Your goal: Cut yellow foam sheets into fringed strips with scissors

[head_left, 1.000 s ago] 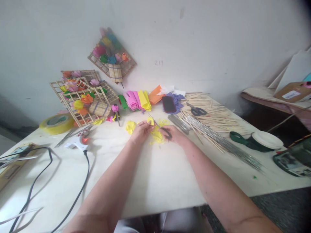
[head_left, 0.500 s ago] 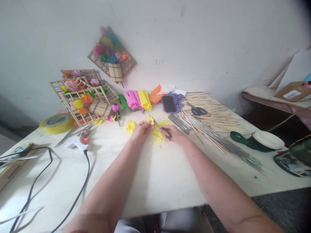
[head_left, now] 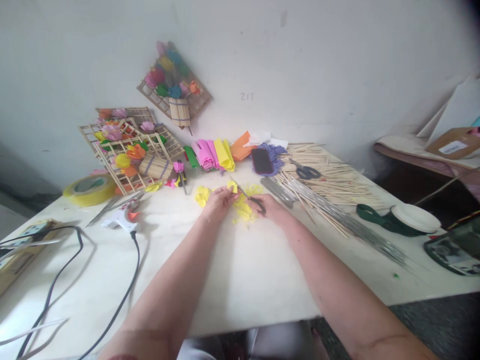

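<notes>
My left hand (head_left: pixel 222 201) pinches a small piece of yellow crepe paper (head_left: pixel 234 186) between thumb and fingers. Dark-handled scissors (head_left: pixel 256 202) are gripped in my right hand (head_left: pixel 268 207), their blades pointing up and left beside the paper. Whether the blades touch it I cannot tell. Below and between both hands lie yellow paper scraps (head_left: pixel 244 210), scattered on the white table (head_left: pixel 240 280). Just left of my left hand sits a small heap of cut yellow pieces (head_left: pixel 202 195).
Left are a glue gun (head_left: pixel 120 220) with its cord, a tape roll (head_left: pixel 90 189) and stick frames with paper flowers (head_left: pixel 129 155). Crepe paper rolls (head_left: pixel 224 154) and a phone (head_left: pixel 261 161) lie behind. Rightward are bamboo sticks (head_left: pixel 337 180), second scissors (head_left: pixel 307 171), wires (head_left: pixel 348 227) and green ribbon (head_left: pixel 403 223).
The whole view has shifted very slightly. Both hands keep nearly the same pose, with the yellow paper and the scissors still held.
</notes>
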Demonstrator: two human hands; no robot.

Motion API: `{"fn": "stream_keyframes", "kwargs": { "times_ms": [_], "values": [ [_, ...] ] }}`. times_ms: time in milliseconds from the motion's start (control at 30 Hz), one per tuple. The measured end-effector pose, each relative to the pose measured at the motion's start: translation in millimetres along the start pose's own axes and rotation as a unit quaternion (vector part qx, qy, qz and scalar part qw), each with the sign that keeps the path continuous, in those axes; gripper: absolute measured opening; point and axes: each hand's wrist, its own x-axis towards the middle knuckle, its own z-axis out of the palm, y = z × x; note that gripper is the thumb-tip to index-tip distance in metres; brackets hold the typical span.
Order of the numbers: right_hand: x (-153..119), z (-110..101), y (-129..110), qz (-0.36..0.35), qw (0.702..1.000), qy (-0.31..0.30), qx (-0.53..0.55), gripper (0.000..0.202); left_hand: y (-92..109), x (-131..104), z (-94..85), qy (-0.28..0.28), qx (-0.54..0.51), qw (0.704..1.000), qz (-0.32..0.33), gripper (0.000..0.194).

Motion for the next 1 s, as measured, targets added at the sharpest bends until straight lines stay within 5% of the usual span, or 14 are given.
{"fn": "stream_keyframes", "kwargs": {
  "times_ms": [1000],
  "values": [
    [-1.1, 2.7, 0.1, -0.001, 1.000, 0.015, -0.024, 0.028, 0.2, 0.3, 1.6, 0.007, 0.001, 1.000, 0.022, 0.005]
  ]
}}
